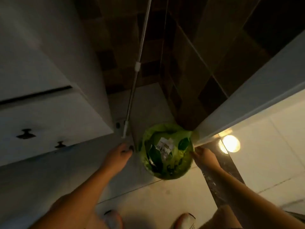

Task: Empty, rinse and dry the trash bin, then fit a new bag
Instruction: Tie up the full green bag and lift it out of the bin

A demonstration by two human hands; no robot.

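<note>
Right grip (pixel 200 152) pinches green bag (pixel 166 151) rim, left grip (pixel 123 150) unclear; I'd gather rim evenly before lifting from bin.

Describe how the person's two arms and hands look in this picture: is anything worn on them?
Both arms are bare up to the edge of the picture; no sleeves, gloves, watch or bracelets show. The left hand has dark polish on its fingernails. The right hand shows no rings, and its nails are too dim and blurred to judge. The dim light hides finer marks.
</note>
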